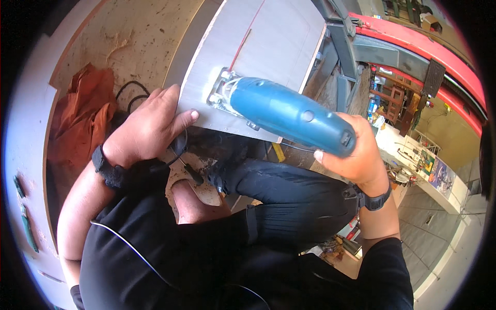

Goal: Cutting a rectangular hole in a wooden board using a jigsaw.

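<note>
A blue jigsaw (289, 111) rests with its metal base plate on a pale grey-white board (279, 46), close to the board's near left corner. My right hand (356, 155) is wrapped round the rear of the jigsaw's body. A reddish line (241, 49) runs along the board from the base plate toward the far side. At the near left corner, my left hand (152, 124) grips the board's edge, thumb on top and the other fingers partly hidden. The blade is not visible.
A crumpled rust-red cloth (85, 113) and a black cable (133, 93) lie at the left. My bent leg (289, 199) is under the board. A grey and red metal frame (392, 46) stands at the right, past which a bench (413, 155) holds small items.
</note>
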Available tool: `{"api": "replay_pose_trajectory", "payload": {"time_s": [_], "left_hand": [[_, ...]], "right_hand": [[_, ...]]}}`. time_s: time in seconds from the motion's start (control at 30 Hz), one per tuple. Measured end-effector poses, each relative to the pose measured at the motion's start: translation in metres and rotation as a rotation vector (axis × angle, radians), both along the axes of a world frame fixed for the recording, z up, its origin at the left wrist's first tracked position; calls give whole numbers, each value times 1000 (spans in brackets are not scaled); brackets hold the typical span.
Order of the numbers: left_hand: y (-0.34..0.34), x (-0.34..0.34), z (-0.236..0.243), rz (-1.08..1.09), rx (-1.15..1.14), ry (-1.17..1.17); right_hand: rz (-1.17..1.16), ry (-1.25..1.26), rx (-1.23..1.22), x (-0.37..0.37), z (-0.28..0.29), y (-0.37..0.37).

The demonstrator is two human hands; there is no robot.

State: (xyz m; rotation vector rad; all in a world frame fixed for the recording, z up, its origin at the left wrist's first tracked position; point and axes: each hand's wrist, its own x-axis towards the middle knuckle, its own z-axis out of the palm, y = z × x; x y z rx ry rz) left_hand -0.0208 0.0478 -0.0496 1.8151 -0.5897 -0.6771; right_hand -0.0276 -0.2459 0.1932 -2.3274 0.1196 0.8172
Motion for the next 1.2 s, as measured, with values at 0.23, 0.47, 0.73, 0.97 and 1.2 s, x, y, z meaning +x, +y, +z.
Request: {"api": "replay_pose_trajectory", "payload": {"time_s": [0.23, 0.47, 0.73, 0.97, 1.2], "left_hand": [[-1, -1, 0, 4, 6, 14], [-1, -3, 0, 11, 9, 2], [5, 8, 5, 33, 28, -37], [7, 12, 1, 102, 50, -93], [6, 5, -3, 208, -113, 22]], "right_hand": [[-40, 129, -93, -4, 5, -5], [-276, 159, -46, -18, 7, 8], [-166, 156, -65, -7, 7, 8], [-280, 142, -66, -2, 8, 20], [-84, 150, -88, 12, 7, 4]]}}
